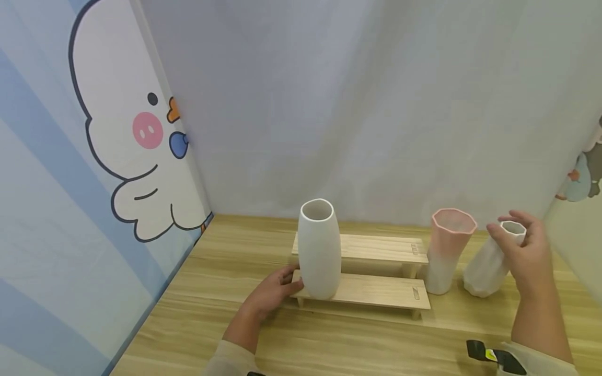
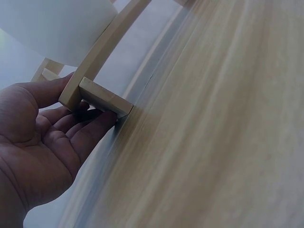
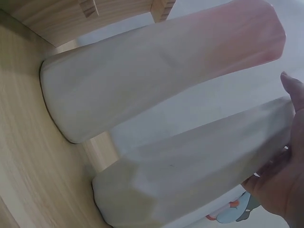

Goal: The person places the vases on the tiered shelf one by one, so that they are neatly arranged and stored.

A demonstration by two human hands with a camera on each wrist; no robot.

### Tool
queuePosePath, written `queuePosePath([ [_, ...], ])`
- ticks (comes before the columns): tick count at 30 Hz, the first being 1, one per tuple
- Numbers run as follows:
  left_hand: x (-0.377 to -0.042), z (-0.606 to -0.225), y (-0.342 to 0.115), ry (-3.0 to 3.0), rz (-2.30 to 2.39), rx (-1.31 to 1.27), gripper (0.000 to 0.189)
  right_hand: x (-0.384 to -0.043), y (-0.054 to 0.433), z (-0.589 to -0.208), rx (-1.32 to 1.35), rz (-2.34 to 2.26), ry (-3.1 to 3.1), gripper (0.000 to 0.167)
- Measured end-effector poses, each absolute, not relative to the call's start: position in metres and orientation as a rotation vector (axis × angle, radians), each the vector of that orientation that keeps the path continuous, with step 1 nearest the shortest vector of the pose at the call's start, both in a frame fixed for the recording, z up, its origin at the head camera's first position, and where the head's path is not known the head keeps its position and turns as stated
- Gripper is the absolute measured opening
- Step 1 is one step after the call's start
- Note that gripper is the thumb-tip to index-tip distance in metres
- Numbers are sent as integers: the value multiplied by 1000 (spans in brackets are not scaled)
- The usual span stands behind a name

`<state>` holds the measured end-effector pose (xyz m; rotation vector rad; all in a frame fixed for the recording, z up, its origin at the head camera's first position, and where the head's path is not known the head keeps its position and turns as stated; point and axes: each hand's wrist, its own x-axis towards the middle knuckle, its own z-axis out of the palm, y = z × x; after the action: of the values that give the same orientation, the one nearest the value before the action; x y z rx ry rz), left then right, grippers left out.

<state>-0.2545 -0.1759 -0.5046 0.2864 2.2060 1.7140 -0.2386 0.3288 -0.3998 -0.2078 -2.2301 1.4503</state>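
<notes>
**Left hand on the stand, right hand round the faceted vase**

The wooden stand sits on the desk, with a low board in front and a higher one behind. The left hand grips the left end of the low board. In the left wrist view its thumb lies against the board's end, and its other fingers curl underneath, beside the short leg.

The tall vase, smooth and white, is upright on the low board, near that same end and just beside the left hand.

The right hand grips the white faceted vase near its mouth, with the thumb on one side and fingers on the other. This vase is to the right of the stand, its base down at the desk; whether it leans cannot be told for certain.

Between it and the stand is the pink vase, pink at the top and fading to white below. It stands on the desk just beside the stand's right end, apart from the faceted vase.

A pale grey curtain hangs behind the desk. To the left, a blue-and-white wall carries a large white cartoon bird with a pink cheek.
</notes>
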Motion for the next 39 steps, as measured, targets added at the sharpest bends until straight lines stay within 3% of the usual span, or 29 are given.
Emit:
queuePosePath([
  [7, -254, -505, -176, 2189, 1724, 302, 64, -241, 327, -401, -285, 1494, -2241, 53],
  [17, -254, -505, -176, 2199, 1718, 295, 63, -240, 323, -398, -442, 1522, -2191, 21],
  [39, -255, -506, -176, 2181, 1739, 323, 64, -236, 317, -392, -501, 1520, -2000, 10],
])
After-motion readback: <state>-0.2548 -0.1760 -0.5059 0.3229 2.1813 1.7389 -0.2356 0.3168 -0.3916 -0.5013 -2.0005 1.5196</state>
